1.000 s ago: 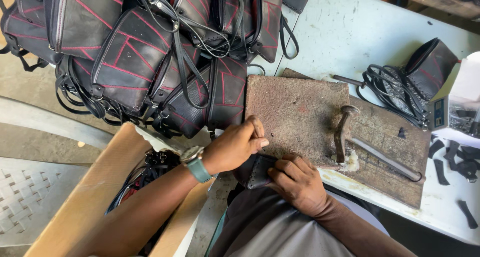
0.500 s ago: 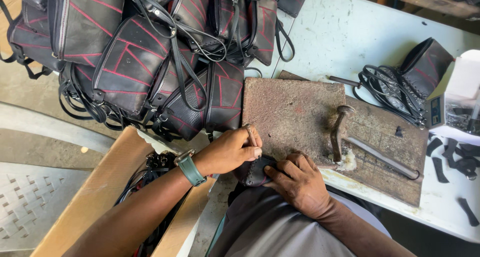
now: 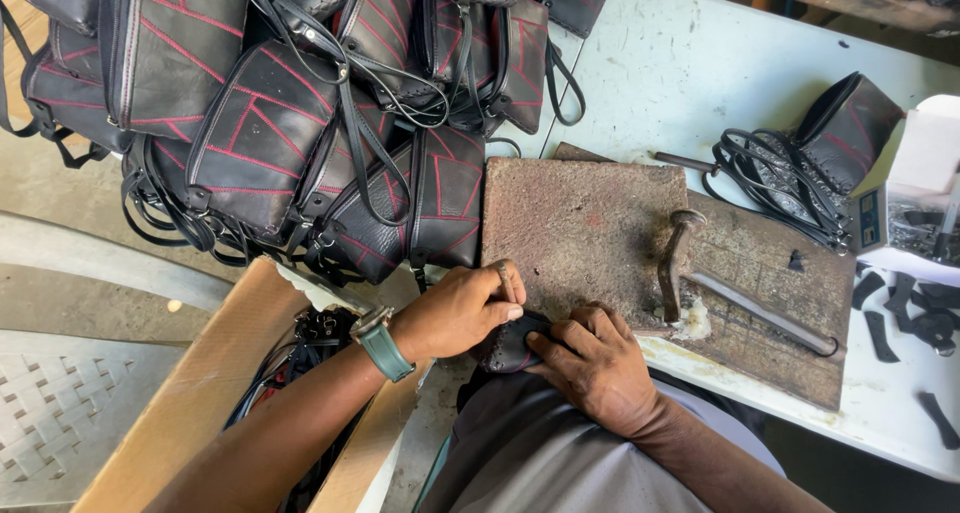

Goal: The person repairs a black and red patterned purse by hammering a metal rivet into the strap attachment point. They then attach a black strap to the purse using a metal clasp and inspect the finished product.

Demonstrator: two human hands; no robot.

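- Both hands are working one small black leather piece with a stitched rim (image 3: pixel 508 345), right at the near edge of the rusty brown metal slab (image 3: pixel 585 235) that sits on the pale worktable (image 3: pixel 700 63).
- Left hand (image 3: pixel 455 313), the one with the teal-strapped wristwatch (image 3: pixel 381 341), has its fingers curled tight and pinches the top edge of the piece against the slab's edge.
- Right hand (image 3: pixel 597 365) is closed over the other side, fingertips pressing down on it. Most of the piece is hidden under both hands, so I can't really tell its full shape.
- Handling-wise I'd say it's light, soft and floppy leather: bends easily, not fragile, not slippery. Best gripped by the stitched rim with a pinch, like it is now; the middle would just fold.
- One rusty iron hammer (image 3: pixel 672 263) lies on the slab's right side, with one thin metal rod with a hooked end (image 3: pixel 765 315) just beside it.
- Finished black leather bags with red stitching (image 3: pixel 260 133) are piled at the table's far left corner; I count roughly eight or more, overlapping too much for an exact number.
- One more black bag (image 3: pixel 850 123) sits near the far right edge on a tangle of black straps (image 3: pixel 765 173).
- Several black leather scraps (image 3: pixel 925 323) are scattered along the right edge.
- One open cardboard box (image 3: pixel 220 373) stands below the table's near left corner.
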